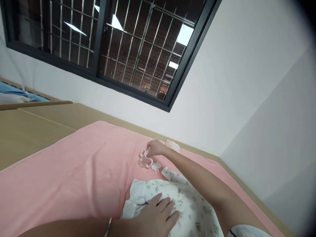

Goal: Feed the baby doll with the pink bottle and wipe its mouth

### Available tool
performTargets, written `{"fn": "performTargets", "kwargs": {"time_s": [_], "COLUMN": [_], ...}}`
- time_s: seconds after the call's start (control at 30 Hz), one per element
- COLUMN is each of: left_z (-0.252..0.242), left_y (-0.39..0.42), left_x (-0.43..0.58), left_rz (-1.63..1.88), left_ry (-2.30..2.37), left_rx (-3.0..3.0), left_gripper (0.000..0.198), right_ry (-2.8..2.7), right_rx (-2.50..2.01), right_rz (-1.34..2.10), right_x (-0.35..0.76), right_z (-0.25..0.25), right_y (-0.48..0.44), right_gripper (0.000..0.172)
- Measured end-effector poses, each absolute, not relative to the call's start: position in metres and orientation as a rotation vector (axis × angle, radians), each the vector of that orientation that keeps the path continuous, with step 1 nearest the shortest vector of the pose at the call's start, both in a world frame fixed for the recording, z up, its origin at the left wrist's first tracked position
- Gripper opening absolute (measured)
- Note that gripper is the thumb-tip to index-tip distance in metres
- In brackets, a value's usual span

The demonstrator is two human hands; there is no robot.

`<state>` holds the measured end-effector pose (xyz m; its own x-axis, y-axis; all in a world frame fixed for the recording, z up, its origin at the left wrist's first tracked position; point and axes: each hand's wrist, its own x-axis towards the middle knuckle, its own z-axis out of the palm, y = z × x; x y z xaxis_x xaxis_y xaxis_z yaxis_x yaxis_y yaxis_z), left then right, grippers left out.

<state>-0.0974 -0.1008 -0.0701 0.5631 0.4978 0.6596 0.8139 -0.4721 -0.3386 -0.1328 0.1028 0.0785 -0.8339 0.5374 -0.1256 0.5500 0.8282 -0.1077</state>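
Low in the view my left hand (158, 214) lies with its fingers spread on a white garment (192, 210) with small green and grey prints; what it covers is mostly hidden. Farther off, my right hand (155, 147) is closed on the handle of a clear baby bottle (143, 161) with pink and white handles, which rests on the pink blanket (111, 158). Beside the bottle is a small white frilly item (156, 167). Just behind my right wrist lies a white and orange packet (172, 144).
The pink blanket covers a tan mat (37, 128). A white wall (209, 92) with a dark-framed, barred window (138, 42) rises behind it. Blue cloth (14, 92) shows past a wooden edge at the far left.
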Motion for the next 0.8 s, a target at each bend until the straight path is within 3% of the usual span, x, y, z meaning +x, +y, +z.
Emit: {"fn": "performTargets", "kwargs": {"time_s": [0.1,0.17,0.23,0.37,0.53,0.8], "left_z": [-0.065,-0.065,-0.067,-0.074,-0.074,-0.062], "left_y": [-0.105,-0.105,-0.103,-0.096,-0.099,-0.106], "left_x": [-0.1,-0.101,-0.101,-0.102,-0.102,-0.101], "left_rz": [-0.571,-0.549,-0.541,-0.522,-0.418,-0.372], "left_ry": [-1.068,-1.075,-1.048,-1.006,-1.087,-1.214], "left_rx": [-2.272,-2.281,-2.259,-2.201,-2.416,-2.623], "left_gripper": [0.06,0.062,0.062,0.042,0.066,0.065], "right_ry": [2.838,2.834,2.889,2.963,2.65,2.269], "right_rx": [0.861,0.828,0.816,0.985,1.329,1.677], "right_rz": [-0.324,-0.322,-0.235,-0.074,-0.183,-0.395], "right_x": [-0.124,-0.117,-0.11,-0.088,-0.023,0.101], "right_z": [0.075,0.073,0.074,0.091,0.112,0.081], "right_y": [0.103,0.102,0.101,0.112,0.166,0.23], "right_gripper": [0.057,0.065,0.061,0.051,0.045,0.038]}}
